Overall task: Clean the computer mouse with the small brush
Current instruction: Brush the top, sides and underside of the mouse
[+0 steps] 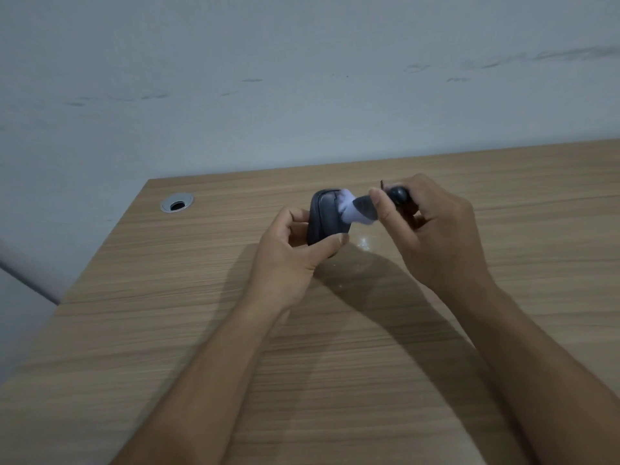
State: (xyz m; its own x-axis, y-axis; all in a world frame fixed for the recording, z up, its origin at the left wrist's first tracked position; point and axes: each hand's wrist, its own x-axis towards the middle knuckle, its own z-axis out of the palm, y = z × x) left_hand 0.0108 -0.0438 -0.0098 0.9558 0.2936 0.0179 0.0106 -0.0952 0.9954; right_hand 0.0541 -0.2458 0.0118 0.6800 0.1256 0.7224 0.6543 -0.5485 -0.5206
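My left hand [295, 250] holds a dark grey computer mouse [325, 219] lifted above the wooden desk [167, 313], tilted so one flat face points toward me. My right hand [432, 226] grips a small brush [355, 208] with a dark rounded handle and pale bristles. The bristles press against the upper right part of the mouse. My fingers hide the mouse's lower end and most of the brush handle.
A round metal cable grommet [176, 203] sits in the desk near its far left corner. A pale wall [302, 78] rises right behind the desk's far edge. The desk's left edge runs diagonally toward me. Small pale specks [364, 243] lie under the hands.
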